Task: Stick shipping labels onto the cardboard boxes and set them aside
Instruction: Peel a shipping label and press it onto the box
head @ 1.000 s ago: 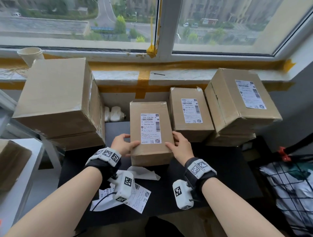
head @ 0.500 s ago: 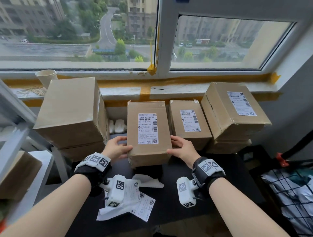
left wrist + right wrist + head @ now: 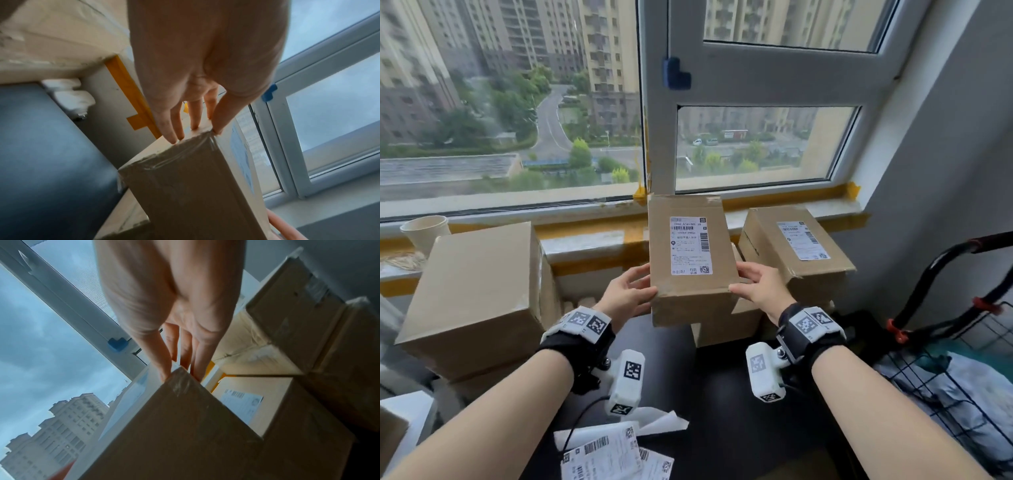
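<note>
A small cardboard box (image 3: 690, 289) with a white shipping label (image 3: 690, 245) on its top face hangs in the air above the black table (image 3: 722, 394). My left hand (image 3: 630, 294) grips its near left corner, thumb on top and fingers along the side. My right hand (image 3: 760, 289) grips the near right corner the same way. The left wrist view shows my left hand (image 3: 195, 129) on the taped box (image 3: 185, 186). The right wrist view shows my right hand (image 3: 180, 369) on the box (image 3: 174, 426). Loose labels (image 3: 613, 452) lie near the table's front edge.
A labelled box (image 3: 726, 325) stands right under the held one, and a bigger labelled box (image 3: 798, 274) is stacked at the right. Large unlabelled boxes (image 3: 476, 291) are stacked at the left. A paper cup (image 3: 424, 233) sits on the sill. A wire cart (image 3: 962, 377) stands at the right.
Both hands have lifted the labelled box off the table and carried it up and to the right, over the smaller labelled box. The head view has tilted up.
</note>
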Motion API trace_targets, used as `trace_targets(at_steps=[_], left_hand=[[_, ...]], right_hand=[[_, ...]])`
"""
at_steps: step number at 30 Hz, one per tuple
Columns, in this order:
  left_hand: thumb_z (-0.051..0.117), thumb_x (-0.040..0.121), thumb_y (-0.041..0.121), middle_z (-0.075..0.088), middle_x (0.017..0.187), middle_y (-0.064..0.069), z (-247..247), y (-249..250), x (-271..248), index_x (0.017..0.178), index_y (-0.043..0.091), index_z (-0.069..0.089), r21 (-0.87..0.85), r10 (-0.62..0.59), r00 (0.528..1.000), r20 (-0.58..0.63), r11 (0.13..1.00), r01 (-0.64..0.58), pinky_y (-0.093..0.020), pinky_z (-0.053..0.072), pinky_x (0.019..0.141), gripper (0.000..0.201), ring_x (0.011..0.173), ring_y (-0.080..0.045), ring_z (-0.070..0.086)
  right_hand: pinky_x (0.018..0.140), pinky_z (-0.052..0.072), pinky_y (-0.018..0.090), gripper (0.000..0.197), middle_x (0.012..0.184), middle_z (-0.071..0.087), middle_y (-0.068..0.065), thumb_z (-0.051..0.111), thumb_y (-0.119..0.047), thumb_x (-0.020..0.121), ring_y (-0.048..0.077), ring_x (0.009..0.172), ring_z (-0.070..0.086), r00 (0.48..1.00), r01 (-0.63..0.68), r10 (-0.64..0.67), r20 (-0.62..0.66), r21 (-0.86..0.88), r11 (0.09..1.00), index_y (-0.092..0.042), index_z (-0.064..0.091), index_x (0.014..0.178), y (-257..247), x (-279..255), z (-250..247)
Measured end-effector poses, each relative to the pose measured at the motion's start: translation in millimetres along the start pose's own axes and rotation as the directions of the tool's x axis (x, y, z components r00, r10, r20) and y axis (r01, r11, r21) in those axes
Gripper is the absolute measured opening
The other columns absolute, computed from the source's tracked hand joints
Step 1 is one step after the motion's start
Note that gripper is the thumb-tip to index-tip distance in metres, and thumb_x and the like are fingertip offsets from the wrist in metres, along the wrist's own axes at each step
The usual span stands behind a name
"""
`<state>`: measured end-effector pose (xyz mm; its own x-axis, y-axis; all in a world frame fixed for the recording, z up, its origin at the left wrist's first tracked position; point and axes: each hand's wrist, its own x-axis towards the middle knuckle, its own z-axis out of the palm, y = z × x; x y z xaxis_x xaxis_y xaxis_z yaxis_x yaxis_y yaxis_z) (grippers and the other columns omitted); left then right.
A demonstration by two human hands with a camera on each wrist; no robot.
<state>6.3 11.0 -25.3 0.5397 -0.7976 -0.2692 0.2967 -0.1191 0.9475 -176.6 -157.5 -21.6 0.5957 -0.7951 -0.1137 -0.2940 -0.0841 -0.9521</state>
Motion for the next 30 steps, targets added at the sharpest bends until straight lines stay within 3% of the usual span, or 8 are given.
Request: trace_targets(at_steps=[3,6,8,10,13,17,24,30], left_hand=[[0.050,0.088,-0.010,0.057,0.128,-0.011,25,-3,13,0.137,0.014,0.041,-0.021,-0.019,1.000,0.025,1.000,0.019,-0.033,0.055,0.083,0.055,0.111,-0.025,0.058],[0.053,0.089,-0.006,0.054,0.133,-0.012,45,-9,25,0.140,0.014,0.038,-0.037,-0.039,0.999,0.033,0.999,0.040,-0.042,0.046,0.099,0.056,0.120,-0.028,0.054],[0.054,0.090,-0.003,0.054,0.133,-0.013,57,-10,30,0.139,0.013,0.039,-0.048,-0.037,0.999,0.037,0.998,0.038,-0.040,0.047,0.097,0.054,0.119,-0.028,0.055],[0.054,0.090,-0.001,0.055,0.130,-0.014,67,-11,34,0.139,0.011,0.039,-0.048,-0.029,0.999,0.041,0.998,0.031,-0.036,0.049,0.092,0.052,0.112,-0.026,0.057],[0.055,0.089,0.001,0.054,0.133,-0.014,77,-14,43,0.139,0.011,0.039,-0.048,-0.037,0.999,0.032,0.998,0.038,-0.041,0.046,0.099,0.053,0.117,-0.027,0.056],[0.057,0.089,0.004,0.053,0.137,-0.010,82,-21,55,0.141,0.015,0.039,-0.018,-0.055,0.998,0.006,0.998,0.055,-0.048,0.038,0.108,0.056,0.122,-0.026,0.053],[0.058,0.089,0.003,0.052,0.137,-0.007,94,-28,67,0.141,0.015,0.039,0.023,-0.033,0.999,-0.026,0.999,0.033,-0.048,0.041,0.106,0.057,0.121,-0.024,0.054],[0.063,0.087,0.011,0.058,0.131,-0.009,93,-28,70,0.137,0.015,0.043,0.261,0.069,0.995,-0.070,0.964,-0.048,-0.048,0.047,0.100,0.054,0.114,-0.023,0.059]], right_hand=[[0.107,0.041,0.038,0.056,0.130,0.057,0.011,0.066,0.004,0.080,0.025,0.125,0.052,0.999,0.006,-0.011,-0.042,-0.100,0.995,-0.003,0.050,0.132,2,9,-11],[0.106,0.042,0.035,0.067,0.134,0.053,0.004,0.069,-0.025,0.082,0.022,0.127,0.049,0.998,-0.011,-0.009,-0.063,-0.311,0.950,-0.008,0.040,0.140,1,14,-16],[0.111,0.036,0.037,0.077,0.144,0.042,0.004,0.067,-0.040,0.081,0.022,0.133,0.041,0.998,-0.014,-0.016,-0.060,-0.461,0.888,-0.012,0.033,0.145,2,16,-18],[0.115,0.028,0.037,0.073,0.149,0.032,0.009,0.062,-0.048,0.082,0.025,0.138,0.032,0.999,0.013,-0.039,-0.032,-0.567,0.824,-0.022,0.034,0.144,2,19,-17],[0.114,0.026,0.041,0.066,0.149,0.023,0.015,0.056,-0.055,0.082,0.031,0.138,0.026,0.999,0.003,-0.030,-0.031,-0.647,0.762,-0.033,0.037,0.141,4,26,-18],[0.115,0.023,0.043,0.064,0.153,0.014,0.015,0.050,-0.057,0.085,0.031,0.141,0.019,0.999,-0.033,0.009,-0.039,-0.697,0.716,-0.033,0.035,0.142,6,32,-22],[0.117,0.019,0.042,0.054,0.158,0.006,0.009,0.047,-0.051,0.089,0.028,0.146,0.012,1.000,0.003,-0.013,-0.008,-0.703,0.712,-0.035,0.038,0.140,13,38,-34],[0.117,0.018,0.040,0.048,0.157,0.019,0.004,0.042,-0.045,0.094,0.025,0.144,0.019,0.996,0.074,-0.092,0.018,-0.753,0.654,-0.030,0.041,0.139,11,34,-28]])
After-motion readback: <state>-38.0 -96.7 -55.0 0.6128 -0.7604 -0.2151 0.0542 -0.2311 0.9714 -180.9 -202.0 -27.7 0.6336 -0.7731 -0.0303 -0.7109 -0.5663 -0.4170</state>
